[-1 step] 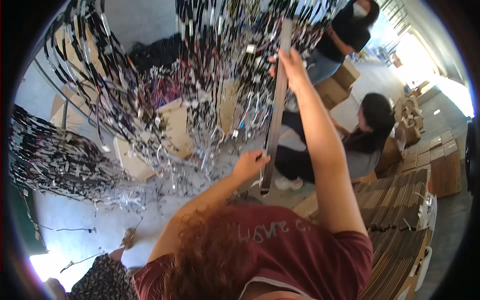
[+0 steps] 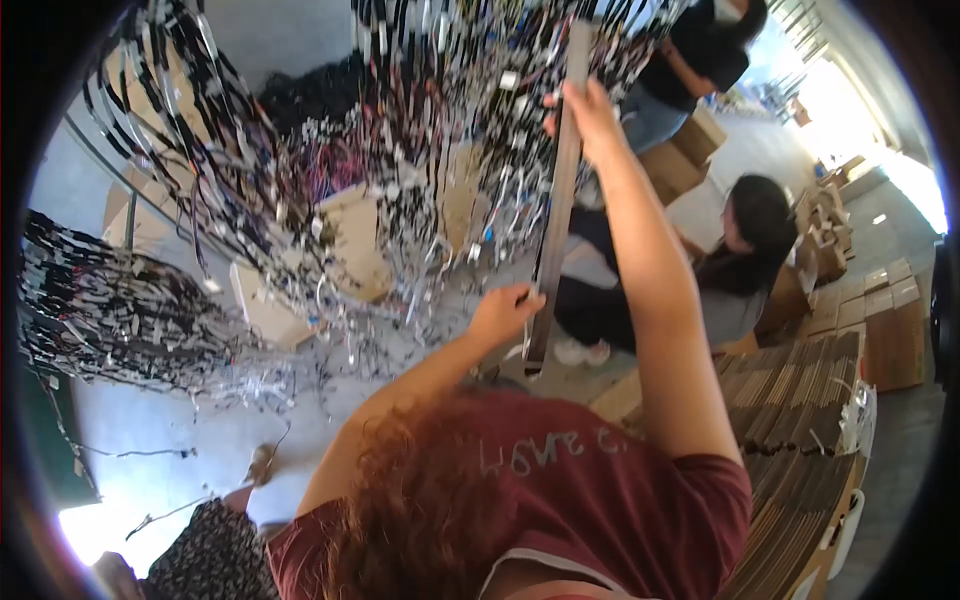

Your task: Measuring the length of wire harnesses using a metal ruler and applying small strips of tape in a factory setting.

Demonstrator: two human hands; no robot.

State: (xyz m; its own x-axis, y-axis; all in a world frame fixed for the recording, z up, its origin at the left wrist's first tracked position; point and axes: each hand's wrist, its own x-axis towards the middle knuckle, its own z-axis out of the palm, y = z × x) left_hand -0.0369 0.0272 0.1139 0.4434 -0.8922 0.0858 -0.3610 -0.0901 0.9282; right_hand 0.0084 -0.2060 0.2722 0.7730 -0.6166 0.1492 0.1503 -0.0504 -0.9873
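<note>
- While a dense bundle of black and whitish cables [image 2: 115,300] spreads at nine o'clock, multicoloured hanging cables [image 2: 405,195] crowd eleven o'clock.
- Near the centre, the curled left hand [image 2: 503,316] has its fingertips at the left edge of a long, straight grey bar [image 2: 556,215]; I cannot tell whether it grips.
- The bar slants from five o'clock to one.
- At one o'clock, the right hand [image 2: 588,120] clasps its upper part between thumb and fingers.
- Stacked flat brown cardboard [image 2: 800,480] fills four o'clock.
</note>
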